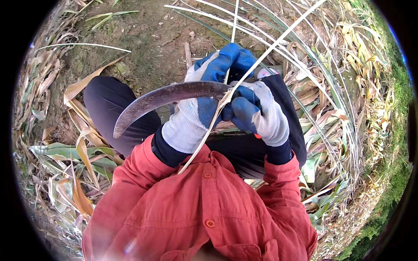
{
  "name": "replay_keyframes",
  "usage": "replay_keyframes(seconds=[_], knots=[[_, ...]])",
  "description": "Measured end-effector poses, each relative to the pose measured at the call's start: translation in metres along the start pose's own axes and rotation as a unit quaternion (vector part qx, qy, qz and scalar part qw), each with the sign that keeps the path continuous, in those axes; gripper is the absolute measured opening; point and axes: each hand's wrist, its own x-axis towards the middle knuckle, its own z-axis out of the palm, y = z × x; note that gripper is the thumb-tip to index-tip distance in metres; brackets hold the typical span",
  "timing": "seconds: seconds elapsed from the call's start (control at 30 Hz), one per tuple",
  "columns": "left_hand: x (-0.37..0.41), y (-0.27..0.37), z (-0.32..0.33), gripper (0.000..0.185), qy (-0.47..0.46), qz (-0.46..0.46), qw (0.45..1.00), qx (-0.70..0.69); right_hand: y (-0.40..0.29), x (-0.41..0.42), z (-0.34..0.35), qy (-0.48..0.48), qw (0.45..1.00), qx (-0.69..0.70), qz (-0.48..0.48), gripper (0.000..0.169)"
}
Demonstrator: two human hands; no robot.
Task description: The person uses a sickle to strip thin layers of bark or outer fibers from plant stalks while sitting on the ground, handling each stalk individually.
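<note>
My gloved right hand (261, 111) is closed around the handle end of a sickle (169, 94). Its curved, stained blade reaches left across my left wrist, and the handle is mostly hidden by the fingers. In my gloved left hand (209, 75) the blue-coated fingers are bent around a thin pale plant strip (234, 24) that runs up and away. A second, longer pale strip (277, 40) slants down from the upper right to the blade's base. There it looks frayed, and a tail goes on down over my left cuff to the shirt.
More long pale and green strips (336, 94) arc along my right side. Dry corn leaves (81, 130) lie beside my left leg. One loose strip (85, 44) rests on bare soil (147, 39) ahead. My bent knee (107, 104) is below the blade. Green growth (396, 130) lines the far right.
</note>
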Motion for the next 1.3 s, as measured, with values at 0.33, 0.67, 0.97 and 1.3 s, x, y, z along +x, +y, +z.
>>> replay_keyframes(seconds=[0.33,0.67,0.97,1.3], knots=[[0.010,0.021,0.015,0.023,-0.003,-0.131,0.989,0.072,0.014,-0.005,0.015,0.028,0.990,0.134,0.026,0.021],[0.007,-0.005,0.002,0.034,0.165,-0.081,0.935,-0.304,0.017,-0.005,0.007,-0.005,0.986,0.158,0.056,0.022],[0.012,0.000,-0.005,0.024,0.158,-0.115,0.948,-0.251,0.024,-0.007,0.023,0.103,0.915,-0.327,-0.212,0.026],[0.018,0.028,-0.005,0.027,-0.032,-0.184,0.979,0.082,0.013,-0.005,0.016,0.216,0.926,-0.238,-0.198,0.024]])
